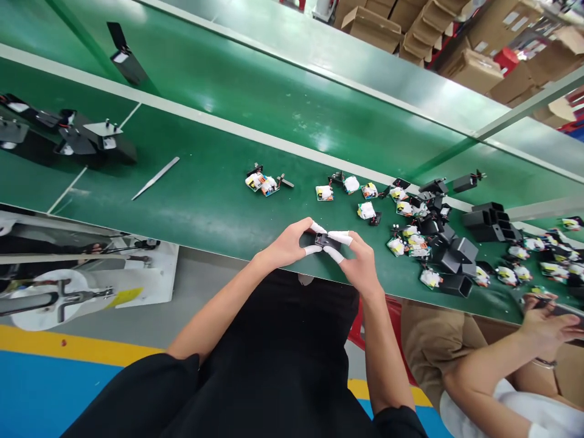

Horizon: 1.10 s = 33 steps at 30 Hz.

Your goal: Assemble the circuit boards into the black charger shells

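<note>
Between both hands, over the near edge of the green bench, is a small black plastic housing (326, 242). White finger covers wrap the fingertips of my left hand (294, 242), which pinches the housing's left end. My right hand (359, 258), with the same covers, grips its right end with thumb and fingers. What is inside the housing is too small to make out. Beyond the hands lie small circuit boards with white and yellow parts, one circuit board (324, 193) being straight ahead and another circuit board (365, 210) to its right.
Metal tweezers (156, 178) lie on the green bench (205, 207) at left, near black housings with white parts (103, 137). A pile of black housings (449, 249) and boards covers the right side. A co-worker's hand (545, 319) holds a dark piece at far right.
</note>
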{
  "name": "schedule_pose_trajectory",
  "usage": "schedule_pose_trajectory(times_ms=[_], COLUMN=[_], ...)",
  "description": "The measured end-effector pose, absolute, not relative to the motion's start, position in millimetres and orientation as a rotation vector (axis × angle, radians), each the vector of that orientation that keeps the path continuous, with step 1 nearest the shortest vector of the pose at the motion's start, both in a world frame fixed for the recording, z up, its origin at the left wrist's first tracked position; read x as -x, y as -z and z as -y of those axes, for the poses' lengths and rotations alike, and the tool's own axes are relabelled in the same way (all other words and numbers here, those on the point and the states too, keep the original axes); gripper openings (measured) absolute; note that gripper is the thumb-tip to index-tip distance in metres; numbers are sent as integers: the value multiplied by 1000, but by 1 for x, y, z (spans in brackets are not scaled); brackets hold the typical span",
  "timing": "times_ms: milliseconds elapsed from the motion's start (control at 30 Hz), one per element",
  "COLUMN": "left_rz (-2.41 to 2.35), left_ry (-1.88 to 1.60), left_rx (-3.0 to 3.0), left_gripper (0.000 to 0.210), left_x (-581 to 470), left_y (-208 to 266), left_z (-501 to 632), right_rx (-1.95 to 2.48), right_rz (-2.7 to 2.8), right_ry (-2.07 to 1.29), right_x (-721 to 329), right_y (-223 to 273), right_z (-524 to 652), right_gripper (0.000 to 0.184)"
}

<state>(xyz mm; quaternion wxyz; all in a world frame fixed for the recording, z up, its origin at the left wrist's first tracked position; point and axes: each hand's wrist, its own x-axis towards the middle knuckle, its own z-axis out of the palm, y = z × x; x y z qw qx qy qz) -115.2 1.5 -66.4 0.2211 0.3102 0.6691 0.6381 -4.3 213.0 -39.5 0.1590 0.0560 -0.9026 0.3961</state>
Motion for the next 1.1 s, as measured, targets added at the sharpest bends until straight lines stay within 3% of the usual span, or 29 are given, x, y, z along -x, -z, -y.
schedule_pose_trajectory(times_ms=[367,600,767,933,1100], left_rz=[-1862,-1874,-1878,-2033,-2368], left_ry=[-1723,-1725,-1712,-1701,-1702], left_rx=[-876,-877,-896,-822,-617], left_gripper=[27,26,28,47,32], left_x=[116,115,114,102,90], left_y=[70,71,66,55,58], left_z=[-2,-2,-1,22,59], right_rx=[-275,-457,-463,-420,-319], right_rz=[2410,2474,2548,2565,2528], right_ry=[-971,-702,-940,-1057,-945], right_x=[8,5,11,11,2], right_y=[56,64,56,53,70], right_z=[-206,-224,-232,-229,-216], right_gripper=[29,33,21,19,20])
